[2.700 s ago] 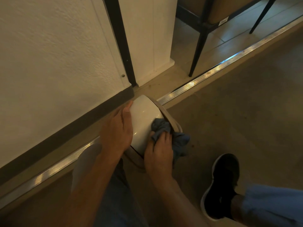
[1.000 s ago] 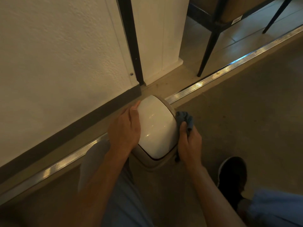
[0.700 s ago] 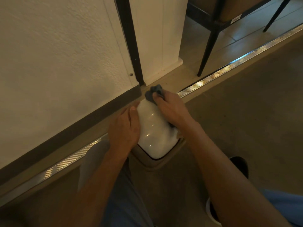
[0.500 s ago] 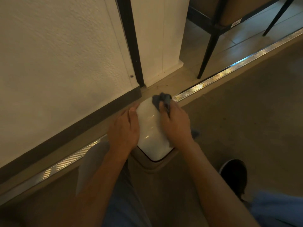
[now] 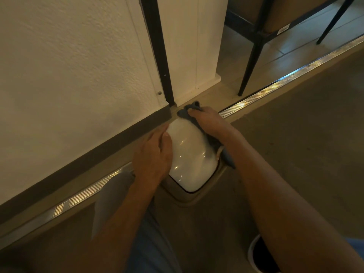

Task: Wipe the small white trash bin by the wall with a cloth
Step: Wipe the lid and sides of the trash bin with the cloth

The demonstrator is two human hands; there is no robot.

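The small white trash bin [image 5: 189, 158] stands on the floor close to the wall, its glossy domed lid facing me. My left hand [image 5: 154, 156] rests on the lid's left side with the fingers laid along it. At the lid's far right edge my right hand [image 5: 208, 122] presses a blue-grey cloth [image 5: 188, 110] against the bin. The cloth bunches out past my fingertips, and a tail of it hangs under my wrist on the bin's right side.
A white wall with a dark skirting [image 5: 98, 152] runs along the left. A metal floor strip [image 5: 275, 86] crosses behind the bin. Black chair legs [image 5: 249, 64] stand at the upper right. My shoe [image 5: 262, 255] is at the lower right.
My right hand with the cloth has slid from the lid's middle towards its far edge near the wall. The left hand has stayed on the lid's left side.
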